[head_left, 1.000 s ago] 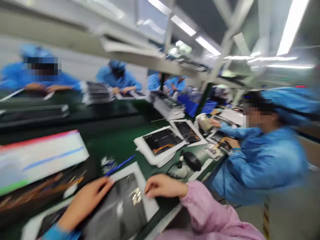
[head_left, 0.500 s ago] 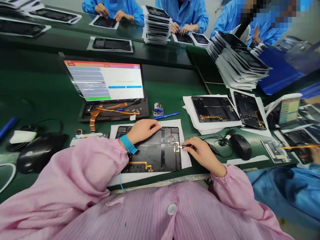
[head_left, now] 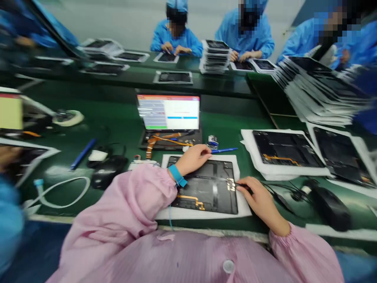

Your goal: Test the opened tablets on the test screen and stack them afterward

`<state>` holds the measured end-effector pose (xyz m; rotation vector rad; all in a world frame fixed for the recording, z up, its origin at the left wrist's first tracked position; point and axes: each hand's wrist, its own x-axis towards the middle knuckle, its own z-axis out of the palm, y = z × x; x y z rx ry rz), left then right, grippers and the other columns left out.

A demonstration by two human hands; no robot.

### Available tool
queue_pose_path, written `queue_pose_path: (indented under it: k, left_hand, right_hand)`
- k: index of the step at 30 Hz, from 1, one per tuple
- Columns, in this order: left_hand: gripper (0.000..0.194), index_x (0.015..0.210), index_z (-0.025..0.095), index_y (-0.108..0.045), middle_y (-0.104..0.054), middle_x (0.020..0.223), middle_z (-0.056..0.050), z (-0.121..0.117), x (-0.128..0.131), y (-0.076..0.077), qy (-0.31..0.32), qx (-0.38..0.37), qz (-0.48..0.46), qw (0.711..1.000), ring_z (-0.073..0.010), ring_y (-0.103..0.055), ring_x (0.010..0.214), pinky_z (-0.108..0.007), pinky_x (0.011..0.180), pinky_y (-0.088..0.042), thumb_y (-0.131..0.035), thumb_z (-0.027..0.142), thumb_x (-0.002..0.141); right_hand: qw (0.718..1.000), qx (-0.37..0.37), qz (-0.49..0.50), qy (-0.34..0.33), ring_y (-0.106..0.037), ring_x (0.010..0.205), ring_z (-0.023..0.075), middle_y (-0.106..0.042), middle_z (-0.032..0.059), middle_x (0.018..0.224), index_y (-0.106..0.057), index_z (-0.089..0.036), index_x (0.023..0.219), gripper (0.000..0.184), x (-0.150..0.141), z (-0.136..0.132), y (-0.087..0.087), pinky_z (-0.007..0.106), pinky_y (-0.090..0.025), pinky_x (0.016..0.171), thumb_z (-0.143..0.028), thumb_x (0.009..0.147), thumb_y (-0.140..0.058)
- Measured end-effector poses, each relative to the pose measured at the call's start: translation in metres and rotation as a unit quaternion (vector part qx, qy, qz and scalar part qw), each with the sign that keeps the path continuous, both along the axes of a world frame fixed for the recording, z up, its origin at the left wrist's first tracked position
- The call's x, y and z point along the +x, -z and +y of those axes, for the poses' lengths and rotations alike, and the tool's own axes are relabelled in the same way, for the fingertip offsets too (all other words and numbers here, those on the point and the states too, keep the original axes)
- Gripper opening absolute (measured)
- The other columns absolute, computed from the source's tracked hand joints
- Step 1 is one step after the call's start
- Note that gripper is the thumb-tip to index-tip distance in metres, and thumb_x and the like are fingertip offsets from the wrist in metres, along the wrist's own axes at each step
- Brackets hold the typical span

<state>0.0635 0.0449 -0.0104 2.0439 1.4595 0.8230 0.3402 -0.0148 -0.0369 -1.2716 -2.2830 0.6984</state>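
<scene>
- The left hand (head_left: 193,159) lay open and palm down, its fingers at the upper edge of a dark tablet panel (head_left: 210,188); a blue wrist strap (head_left: 177,175) circled the wrist.
- The right hand (head_left: 259,200) was closed in a pinch on a slim black-handled tool (head_left: 243,186), whose tip reached a small metallic connector (head_left: 231,184) on the panel's right side.
- The panel lay flat between the hands on a white sheet (head_left: 244,208), with a gold-orange flex cable (head_left: 188,199) on its lower part.
- Beyond it lay a blue pen (head_left: 224,150), just above the left fingers, and a lit test screen (head_left: 167,112) with orange ribbon cables (head_left: 167,139) before it.
- To the right lay two more tablet panels (head_left: 285,151), a tall stack of panels (head_left: 321,92) and a black computer mouse (head_left: 330,208).
- Across the green bench, co-workers in blue gowns (head_left: 176,39) handled their own panels.
</scene>
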Motion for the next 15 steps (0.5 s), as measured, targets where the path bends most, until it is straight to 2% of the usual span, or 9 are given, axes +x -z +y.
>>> queue_pose_path:
  k: [2, 4, 5, 7, 8, 9, 11, 13, 15]
  left_hand:
    - [0.022, 0.1, 0.02, -0.059, -0.063, 0.103, -0.003, 0.003, -0.025, -0.015, -0.07, 0.057, -0.063, 0.994, -0.0161, -0.057, 0.096, -0.027, 0.083, -0.044, -0.051, 0.031, 0.083]
    - [0.027, 0.107, 0.02, -0.055, -0.059, 0.112, -0.004, 0.012, -0.061, -0.026, -0.193, 0.12, -0.127, 0.966, -0.0168, -0.054, 0.105, -0.029, 0.089, -0.043, -0.052, 0.026, 0.081]
    - [0.03, 0.109, 0.02, -0.053, -0.057, 0.115, -0.005, 0.018, -0.082, -0.029, -0.266, 0.147, -0.158, 0.939, -0.0172, -0.052, 0.108, -0.03, 0.092, -0.042, -0.053, 0.022, 0.079]
    - [0.042, 0.116, 0.019, -0.046, -0.05, 0.123, -0.008, 0.034, -0.123, -0.028, -0.418, 0.177, -0.212, 0.866, -0.0183, -0.048, 0.115, -0.033, 0.098, -0.038, -0.053, 0.015, 0.075]
    - [0.05, 0.119, 0.017, -0.043, -0.047, 0.126, -0.01, 0.042, -0.14, -0.025, -0.48, 0.159, -0.223, 0.833, -0.0201, -0.046, 0.117, -0.035, 0.1, -0.037, -0.057, 0.014, 0.071]
    - [0.056, 0.12, 0.015, -0.041, -0.046, 0.126, -0.012, 0.051, -0.154, -0.02, -0.508, 0.133, -0.232, 0.819, -0.0218, -0.046, 0.118, -0.036, 0.1, -0.037, -0.059, 0.013, 0.068]
    - [0.058, 0.118, 0.013, -0.042, -0.051, 0.12, -0.013, 0.064, -0.169, -0.011, -0.467, 0.086, -0.236, 0.848, -0.023, -0.051, 0.111, -0.036, 0.095, -0.041, -0.063, 0.014, 0.064]
    - [0.056, 0.113, 0.014, -0.044, -0.056, 0.112, -0.011, 0.072, -0.171, -0.004, -0.398, 0.079, -0.22, 0.887, -0.0219, -0.057, 0.102, -0.034, 0.09, -0.044, -0.068, 0.02, 0.063]
    - [0.06, 0.111, 0.015, -0.043, -0.058, 0.11, -0.01, 0.074, -0.166, -0.001, -0.395, 0.1, -0.184, 0.895, -0.022, -0.058, 0.098, -0.034, 0.087, -0.045, -0.073, 0.03, 0.061]
  right_hand:
    - [1.0, -0.003, -0.016, -0.01, -0.052, 0.088, 0.0202, -0.059, 0.0044, 0.09, -0.055, -0.021, 0.094, 0.013, 0.003, 0.003, 0.01, 0.034, -0.041, 0.078, -0.03, 0.091, -0.047]
    - [1.0, -0.004, -0.022, -0.016, -0.052, 0.089, 0.0209, -0.059, 0.0046, 0.092, -0.055, -0.021, 0.095, 0.014, 0.006, 0.006, 0.018, 0.035, -0.041, 0.08, -0.033, 0.091, -0.047]
    - [1.0, -0.004, -0.022, -0.018, -0.053, 0.09, 0.0211, -0.059, 0.0047, 0.093, -0.054, -0.022, 0.095, 0.015, 0.007, 0.006, 0.021, 0.035, -0.041, 0.08, -0.033, 0.091, -0.046]
    - [1.0, -0.004, -0.022, -0.019, -0.053, 0.09, 0.0212, -0.059, 0.0048, 0.094, -0.054, -0.022, 0.096, 0.017, 0.008, 0.006, 0.023, 0.035, -0.041, 0.08, -0.035, 0.091, -0.046]
    - [1.0, -0.004, -0.024, -0.018, -0.053, 0.09, 0.0212, -0.059, 0.0048, 0.094, -0.054, -0.022, 0.097, 0.017, 0.009, 0.006, 0.023, 0.035, -0.042, 0.079, -0.036, 0.09, -0.046]
    - [1.0, -0.005, -0.026, -0.015, -0.053, 0.09, 0.0212, -0.059, 0.0048, 0.094, -0.054, -0.022, 0.097, 0.018, 0.009, 0.005, 0.023, 0.035, -0.042, 0.078, -0.037, 0.09, -0.046]
    - [0.999, -0.005, -0.03, -0.011, -0.053, 0.089, 0.021, -0.059, 0.0045, 0.094, -0.054, -0.022, 0.097, 0.018, 0.009, 0.004, 0.022, 0.034, -0.043, 0.078, -0.037, 0.09, -0.045]
    - [0.999, -0.005, -0.033, -0.009, -0.053, 0.09, 0.0207, -0.059, 0.0042, 0.094, -0.054, -0.023, 0.097, 0.018, 0.009, 0.004, 0.022, 0.034, -0.043, 0.078, -0.037, 0.09, -0.045]
    - [0.999, -0.003, -0.034, -0.009, -0.053, 0.091, 0.0205, -0.059, 0.0041, 0.095, -0.054, -0.023, 0.097, 0.018, 0.009, 0.004, 0.023, 0.034, -0.043, 0.078, -0.037, 0.091, -0.045]
